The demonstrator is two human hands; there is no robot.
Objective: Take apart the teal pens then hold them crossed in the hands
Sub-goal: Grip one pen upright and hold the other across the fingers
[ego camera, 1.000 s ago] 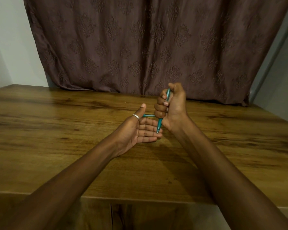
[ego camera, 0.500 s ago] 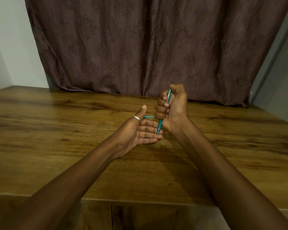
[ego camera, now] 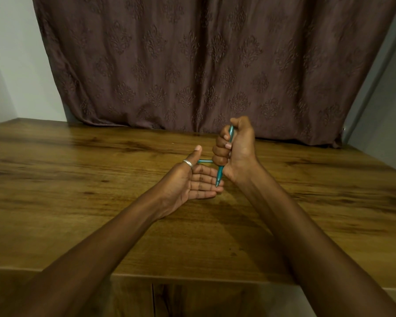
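Note:
My right hand grips one teal pen upright in a fist, its tip pointing down just over my left fingertips. My left hand is held palm up, fingers straight and together, thumb raised with a silver ring on it. A second teal pen lies level between the base of my left thumb and my right fingers, crossing behind the upright pen. Only a short piece of it shows, and both its ends are hidden. Both hands hover above the wooden table.
A brown patterned curtain hangs behind the table's far edge. Pale walls stand to the left and right. The table's near edge runs below my forearms.

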